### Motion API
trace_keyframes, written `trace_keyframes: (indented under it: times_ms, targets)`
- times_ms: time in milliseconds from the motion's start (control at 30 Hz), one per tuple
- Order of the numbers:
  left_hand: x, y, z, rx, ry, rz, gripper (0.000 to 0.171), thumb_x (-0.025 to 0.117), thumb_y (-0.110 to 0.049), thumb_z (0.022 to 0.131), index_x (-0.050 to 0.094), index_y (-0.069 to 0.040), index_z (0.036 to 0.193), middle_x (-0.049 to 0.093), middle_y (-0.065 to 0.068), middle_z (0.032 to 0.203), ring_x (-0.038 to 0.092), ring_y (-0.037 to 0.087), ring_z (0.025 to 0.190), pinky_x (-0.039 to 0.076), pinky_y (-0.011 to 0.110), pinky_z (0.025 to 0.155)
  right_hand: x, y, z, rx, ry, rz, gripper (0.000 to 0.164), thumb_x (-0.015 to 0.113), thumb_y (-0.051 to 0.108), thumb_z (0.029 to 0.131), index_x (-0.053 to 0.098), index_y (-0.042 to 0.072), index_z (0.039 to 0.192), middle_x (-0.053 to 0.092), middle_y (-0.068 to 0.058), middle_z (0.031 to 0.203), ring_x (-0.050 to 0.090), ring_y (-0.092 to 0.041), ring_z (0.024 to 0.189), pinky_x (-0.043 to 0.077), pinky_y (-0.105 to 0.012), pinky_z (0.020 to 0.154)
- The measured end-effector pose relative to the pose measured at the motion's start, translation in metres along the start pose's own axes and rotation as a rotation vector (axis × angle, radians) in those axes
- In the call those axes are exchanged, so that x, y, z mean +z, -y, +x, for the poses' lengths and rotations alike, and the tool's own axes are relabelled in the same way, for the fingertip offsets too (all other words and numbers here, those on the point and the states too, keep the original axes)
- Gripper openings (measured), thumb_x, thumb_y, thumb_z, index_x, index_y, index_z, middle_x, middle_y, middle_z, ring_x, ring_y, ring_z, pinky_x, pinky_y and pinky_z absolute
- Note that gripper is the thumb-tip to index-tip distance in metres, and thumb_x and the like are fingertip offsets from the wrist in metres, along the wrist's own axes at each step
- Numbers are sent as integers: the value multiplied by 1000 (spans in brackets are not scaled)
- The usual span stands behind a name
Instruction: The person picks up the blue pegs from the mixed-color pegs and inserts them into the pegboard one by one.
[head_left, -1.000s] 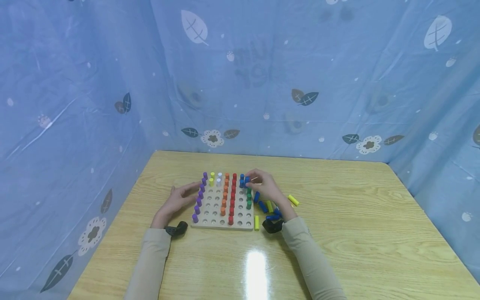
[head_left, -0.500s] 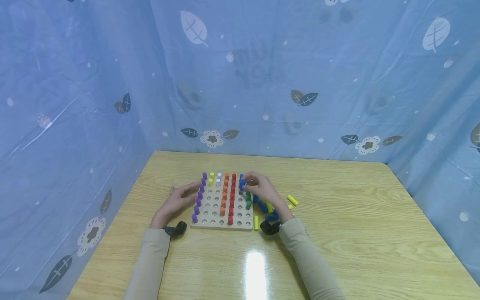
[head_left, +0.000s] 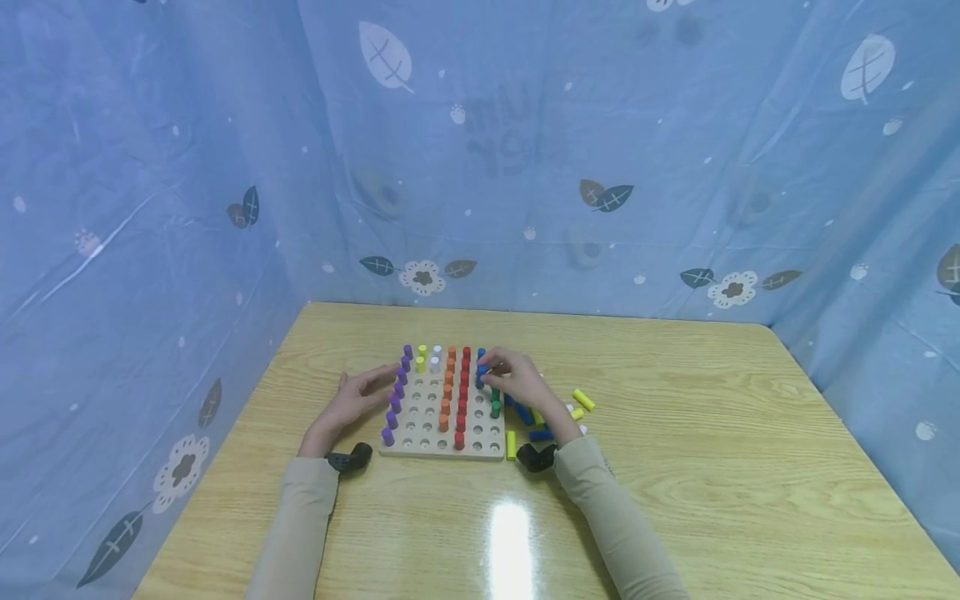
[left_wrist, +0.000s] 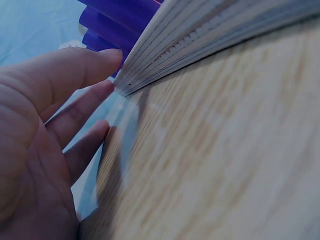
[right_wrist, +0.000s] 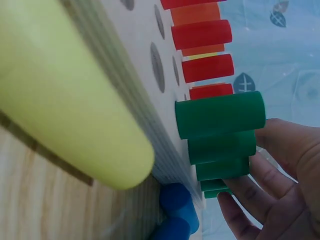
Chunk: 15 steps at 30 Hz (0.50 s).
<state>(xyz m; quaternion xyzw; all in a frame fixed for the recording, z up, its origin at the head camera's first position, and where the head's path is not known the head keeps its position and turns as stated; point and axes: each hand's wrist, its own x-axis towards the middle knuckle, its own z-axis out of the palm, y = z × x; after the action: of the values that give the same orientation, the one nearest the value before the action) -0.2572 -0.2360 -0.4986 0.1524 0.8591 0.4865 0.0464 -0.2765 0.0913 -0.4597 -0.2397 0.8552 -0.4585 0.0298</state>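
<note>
Nearest on the bench (head_left: pixel 420 525), a yellow peg (head_left: pixel 511 446) lies beside the pegboard's (head_left: pixel 442 455) right edge. The left hand (head_left: pixel 356 402), fingers loosely extended, is at the board's left edge. Toward the far right corner, the right hand's (head_left: pixel 520 380) grip closes thumb and fingers on a blue peg (head_left: pixel 481 375), long axis upright, between the red pegs (head_left: pixel 461 407) and green pegs (head_left: pixel 496 409); whether its foot is seated is hidden.

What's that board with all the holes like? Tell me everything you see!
The board is pale, flat and squarish, with layered edges that look like plywood. It lies flat on the table. Upright pegs fill many of its round holes in coloured rows; other holes are bare. The left hand seems to touch its left side.
</note>
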Motion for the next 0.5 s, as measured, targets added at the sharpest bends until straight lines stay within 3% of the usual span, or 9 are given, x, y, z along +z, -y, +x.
trace_keyframes:
  times_ms: [300, 400, 500]
  targets:
    - [-3, -36, -12, -2, 7, 14, 48, 59, -12, 90, 45, -3, 135, 42, 19, 140, 26, 39, 136, -20, 61, 106, 2, 0, 1, -5, 22, -20, 21, 64, 10, 87, 62, 8, 108, 65, -4, 104, 60, -17, 95, 52, -33, 85]
    - [-3, -35, -12, 3, 6, 10, 49, 60, -12, 90, 45, -2, 135, 42, 19, 140, 26, 40, 136, -19, 62, 105, 2, 0, 0, -4, 24, -15, 21, 64, 10, 87, 62, 8, 108, 65, -5, 104, 60, -18, 95, 52, -33, 85]
    - [-2, -22, -7, 11, 3, 1, 49, 60, -15, 90, 46, -5, 135, 42, 17, 141, 27, 38, 136, -22, 60, 105, 2, 0, 0, -5, 21, -25, 21, 64, 10, 87, 62, 9, 108, 65, -4, 103, 60, -17, 95, 52, -32, 85]
